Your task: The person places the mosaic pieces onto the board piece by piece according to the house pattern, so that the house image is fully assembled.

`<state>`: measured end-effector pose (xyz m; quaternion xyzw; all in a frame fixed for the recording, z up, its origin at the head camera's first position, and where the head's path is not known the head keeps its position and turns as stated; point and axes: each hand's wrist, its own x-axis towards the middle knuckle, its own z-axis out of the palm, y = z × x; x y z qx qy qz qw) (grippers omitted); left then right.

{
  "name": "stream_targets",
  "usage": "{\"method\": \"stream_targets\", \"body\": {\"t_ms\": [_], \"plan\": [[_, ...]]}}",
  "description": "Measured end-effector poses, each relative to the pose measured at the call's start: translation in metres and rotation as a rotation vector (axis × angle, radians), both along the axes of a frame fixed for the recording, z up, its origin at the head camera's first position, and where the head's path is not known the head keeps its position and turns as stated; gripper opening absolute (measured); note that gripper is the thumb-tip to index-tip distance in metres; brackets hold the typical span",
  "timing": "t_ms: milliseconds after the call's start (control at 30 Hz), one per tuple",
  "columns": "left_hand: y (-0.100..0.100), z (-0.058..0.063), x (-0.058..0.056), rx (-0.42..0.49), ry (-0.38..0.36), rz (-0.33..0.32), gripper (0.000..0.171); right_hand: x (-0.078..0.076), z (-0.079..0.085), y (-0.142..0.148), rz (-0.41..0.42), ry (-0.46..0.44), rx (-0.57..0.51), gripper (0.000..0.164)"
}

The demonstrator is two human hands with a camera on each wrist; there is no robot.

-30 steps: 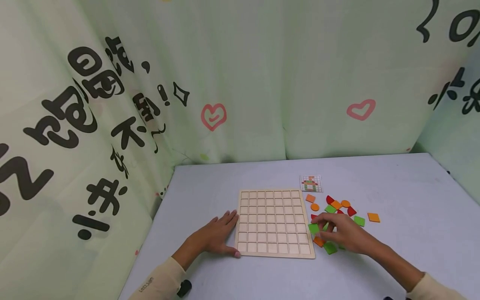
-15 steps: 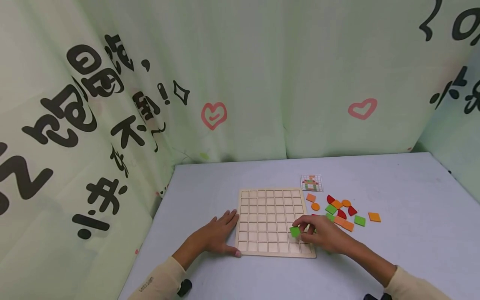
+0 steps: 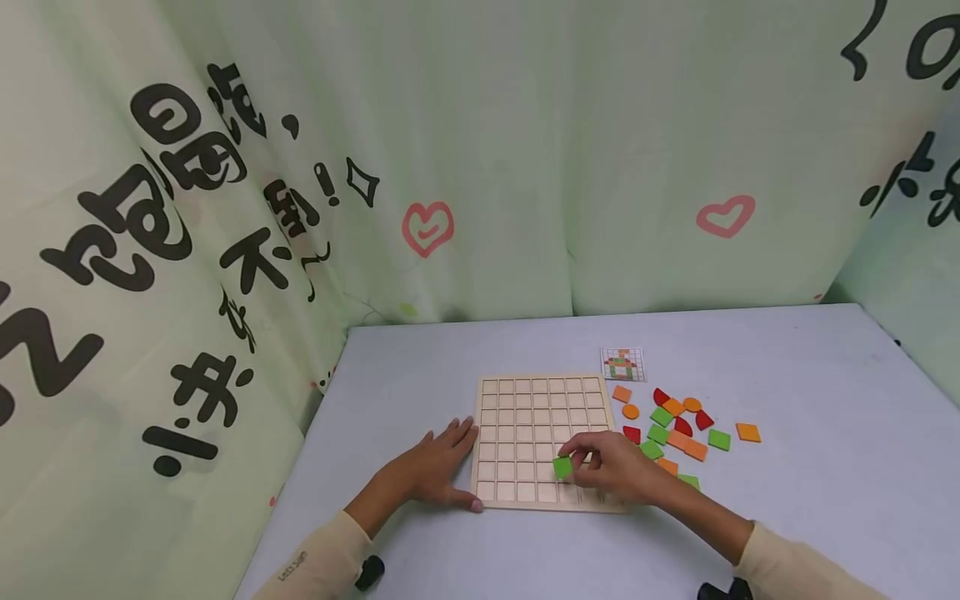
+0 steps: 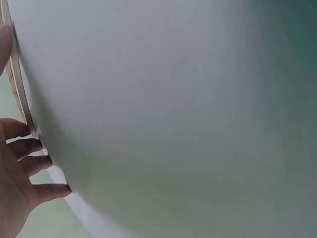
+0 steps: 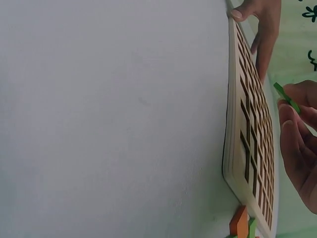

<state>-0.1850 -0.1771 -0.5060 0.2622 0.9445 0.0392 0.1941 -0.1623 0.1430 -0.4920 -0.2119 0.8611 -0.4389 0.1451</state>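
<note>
My right hand (image 3: 611, 465) pinches a green square tile (image 3: 562, 467) between thumb and fingers, over the lower right part of a wooden grid board (image 3: 517, 429). In the right wrist view the green tile (image 5: 287, 97) is tilted and held clear above the board (image 5: 240, 124). My left hand (image 3: 435, 471) lies with fingers spread along the board's left edge, the thumb at its near left corner. In the left wrist view the left fingers (image 4: 37, 163) are straight, resting on the white tabletop beside the board's edge (image 4: 20, 89).
Right of the board lie loose tiles: green squares (image 3: 719, 440), orange pieces (image 3: 687, 445), orange discs (image 3: 631, 412) and red pieces (image 3: 703, 420). A small pattern card (image 3: 622, 364) lies behind them. A printed curtain (image 3: 495, 167) hangs behind the table (image 3: 787, 367).
My right hand has moved left from the loose tiles to over the board, carrying the green tile. The left hand stays in place at the board's left edge.
</note>
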Motion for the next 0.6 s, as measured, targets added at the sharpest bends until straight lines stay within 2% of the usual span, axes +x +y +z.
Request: {"method": "stream_targets", "body": {"t_ms": [367, 600], "plan": [[0.0, -0.002, -0.003, -0.008, -0.019, 0.014, 0.12, 0.0, -0.007, -0.031, 0.045, 0.013, -0.008, 0.021], [0.001, -0.002, -0.002, -0.007, -0.016, 0.017, 0.12, 0.001, -0.009, -0.046, 0.075, 0.02, -0.031, 0.027]]}}
